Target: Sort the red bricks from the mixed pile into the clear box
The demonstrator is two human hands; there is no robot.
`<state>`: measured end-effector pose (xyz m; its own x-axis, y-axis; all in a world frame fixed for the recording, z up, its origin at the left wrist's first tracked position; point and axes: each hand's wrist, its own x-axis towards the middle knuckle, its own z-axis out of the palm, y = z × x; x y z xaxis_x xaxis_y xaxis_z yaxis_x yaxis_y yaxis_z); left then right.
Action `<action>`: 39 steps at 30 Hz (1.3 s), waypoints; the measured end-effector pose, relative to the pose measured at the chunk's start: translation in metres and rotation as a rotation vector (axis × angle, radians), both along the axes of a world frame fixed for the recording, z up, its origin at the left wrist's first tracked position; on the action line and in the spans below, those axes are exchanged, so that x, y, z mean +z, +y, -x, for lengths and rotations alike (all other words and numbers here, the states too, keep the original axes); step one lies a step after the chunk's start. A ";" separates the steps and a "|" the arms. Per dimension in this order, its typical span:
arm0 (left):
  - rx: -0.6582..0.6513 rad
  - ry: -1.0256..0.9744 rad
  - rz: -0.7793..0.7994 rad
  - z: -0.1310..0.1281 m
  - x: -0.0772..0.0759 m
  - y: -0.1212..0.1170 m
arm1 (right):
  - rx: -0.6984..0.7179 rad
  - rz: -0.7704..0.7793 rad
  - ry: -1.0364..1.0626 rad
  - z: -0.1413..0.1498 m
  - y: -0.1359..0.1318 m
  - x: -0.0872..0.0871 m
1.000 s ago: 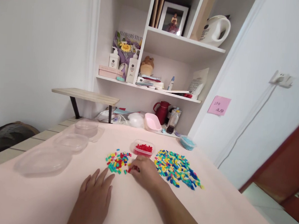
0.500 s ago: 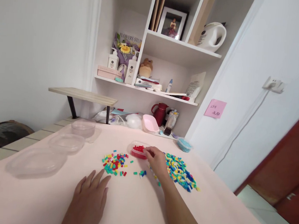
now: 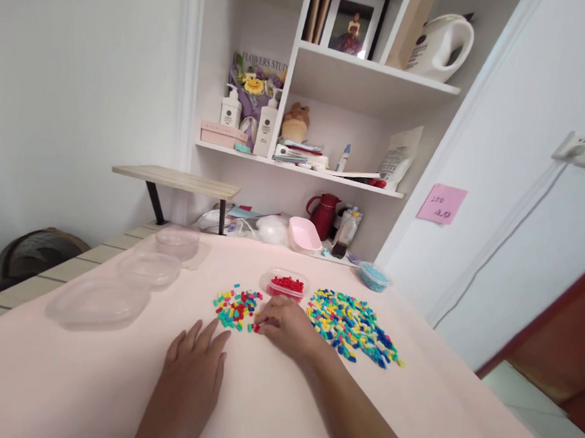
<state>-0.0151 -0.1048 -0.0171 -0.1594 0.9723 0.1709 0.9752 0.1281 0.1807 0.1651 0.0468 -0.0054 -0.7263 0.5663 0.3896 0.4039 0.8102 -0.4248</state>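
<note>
My right hand [image 3: 287, 329] reaches down to the table, thumb and fingertips closed at a small red piece [image 3: 256, 328] beside the smaller mixed pile [image 3: 239, 309]. Just beyond this hand stands a clear plastic tub [image 3: 305, 290] holding red pieces [image 3: 288, 283]. To the right spreads a larger pile [image 3: 350, 323] of yellow, green, blue and white pieces. My left hand [image 3: 192, 369] lies flat on the pink tabletop, fingers apart and holding nothing, just in front of the smaller pile. The right hand covers part of the table between the piles.
Several clear containers [image 3: 99, 302] line the table's left side. A tub of light blue pieces [image 3: 374, 278] sits at the right back edge. Behind are a pink tray [image 3: 304, 236], a red jug [image 3: 325, 216], a bottle [image 3: 346, 236] and a small raised shelf [image 3: 175, 179].
My right hand has moved from the tub of red pieces down and left to a red piece by the smaller pile. The left hand stays flat; the view has shifted slightly.
</note>
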 end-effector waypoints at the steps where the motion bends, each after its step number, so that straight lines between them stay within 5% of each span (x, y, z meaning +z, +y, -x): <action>1: -0.001 -0.004 -0.002 0.000 0.000 0.000 | -0.008 0.004 0.005 0.001 -0.001 0.000; 7: -0.003 -0.009 -0.001 0.000 0.000 0.003 | -0.137 0.105 0.247 -0.003 0.006 0.009; 12: -0.003 -0.016 -0.026 0.002 -0.006 0.005 | -0.630 0.026 0.576 -0.019 0.035 0.010; 14: -0.001 -0.015 -0.030 0.003 -0.008 0.005 | -0.685 -0.002 0.554 -0.026 0.042 0.010; 19: -0.005 -0.004 -0.028 0.002 -0.005 0.003 | -0.446 0.009 0.514 -0.025 0.030 0.010; 24: -0.004 0.007 -0.014 0.000 -0.002 0.002 | -0.080 0.074 0.226 -0.004 0.003 0.004; 31: -0.008 0.042 0.008 0.000 0.000 0.003 | -0.100 -0.007 0.050 0.009 -0.003 -0.009; 39: 0.001 0.042 0.027 0.001 0.000 0.001 | -0.128 0.145 0.134 0.003 -0.008 -0.001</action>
<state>-0.0157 -0.1036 -0.0170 -0.1540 0.9765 0.1510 0.9816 0.1337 0.1364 0.1618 0.0386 -0.0068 -0.5921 0.7077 0.3854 0.4319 0.6825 -0.5897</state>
